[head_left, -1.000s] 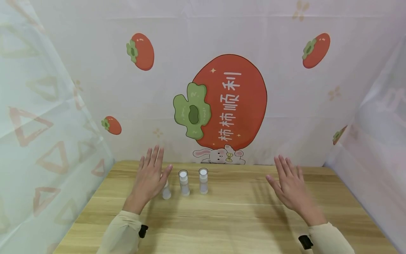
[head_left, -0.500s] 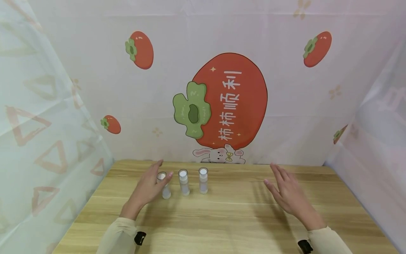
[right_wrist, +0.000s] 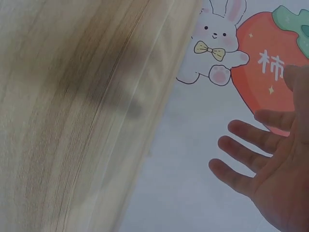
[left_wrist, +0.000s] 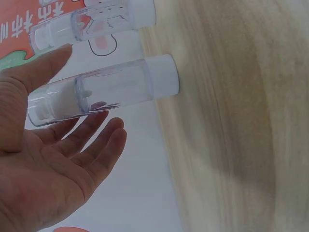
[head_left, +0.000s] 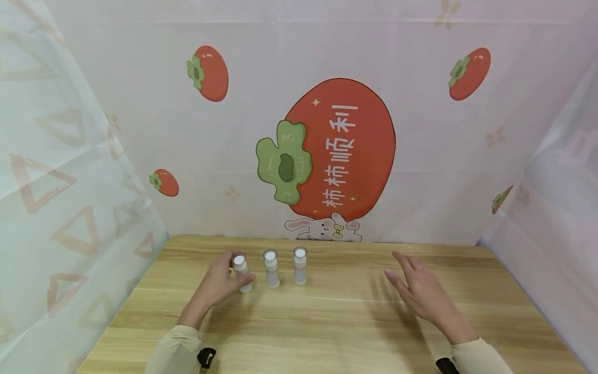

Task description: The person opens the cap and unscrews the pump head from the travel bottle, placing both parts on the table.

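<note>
Three slim clear bottles with white bases and clear caps over white tops stand upright in a row. My left hand [head_left: 218, 281] is around the left bottle [head_left: 240, 263], thumb on the near side and fingers behind it. In the left wrist view the thumb [left_wrist: 48, 67] lies beside this bottle [left_wrist: 116, 89] and the loosely bent fingers on its other side, without a closed grip. The middle bottle [head_left: 272, 272] and the right bottle [head_left: 300, 269] stand untouched. My right hand [head_left: 422, 292] hovers over the table's right side, fingers loosely spread, holding nothing.
The wooden table [head_left: 327, 327] ends at a white cloth backdrop [head_left: 420, 156] printed with persimmons and a rabbit. Cloth side walls [head_left: 60, 249] rise at left and right. Black straps [head_left: 206, 357] show at both sleeves.
My left hand has come down and its fingers have bent around the left bottle, which still stands in place. My right hand has lowered slightly and its fingers have relaxed.
</note>
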`<state>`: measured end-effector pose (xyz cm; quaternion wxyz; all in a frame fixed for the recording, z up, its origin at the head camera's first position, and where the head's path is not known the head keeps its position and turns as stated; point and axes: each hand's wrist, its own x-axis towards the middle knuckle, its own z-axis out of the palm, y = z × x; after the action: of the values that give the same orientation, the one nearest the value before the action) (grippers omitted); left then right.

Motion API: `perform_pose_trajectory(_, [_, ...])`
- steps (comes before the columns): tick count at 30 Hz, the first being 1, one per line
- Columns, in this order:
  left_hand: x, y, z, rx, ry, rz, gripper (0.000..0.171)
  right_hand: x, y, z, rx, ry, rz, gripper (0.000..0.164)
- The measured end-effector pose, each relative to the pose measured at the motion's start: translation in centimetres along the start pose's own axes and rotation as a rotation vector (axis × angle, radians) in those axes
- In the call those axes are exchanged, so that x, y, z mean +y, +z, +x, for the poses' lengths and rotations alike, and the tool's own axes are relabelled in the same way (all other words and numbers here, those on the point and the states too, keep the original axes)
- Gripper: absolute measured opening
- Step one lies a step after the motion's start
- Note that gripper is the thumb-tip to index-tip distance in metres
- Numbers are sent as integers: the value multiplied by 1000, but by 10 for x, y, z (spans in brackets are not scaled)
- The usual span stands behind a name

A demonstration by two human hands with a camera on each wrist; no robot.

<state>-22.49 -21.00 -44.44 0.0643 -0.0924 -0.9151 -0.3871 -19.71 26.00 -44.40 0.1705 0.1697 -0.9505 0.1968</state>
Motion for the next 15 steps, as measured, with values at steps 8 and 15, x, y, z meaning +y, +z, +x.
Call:
perform_pose_trajectory(8, [-4, 7, 0, -4, -66, -19, 59, -7, 2, -1, -14, 17, 43, 50])
perform_pose_trajectory(15, [-5, 9, -1, -5, -87, -59, 56, -12, 2, -3, -59, 62, 62, 47])
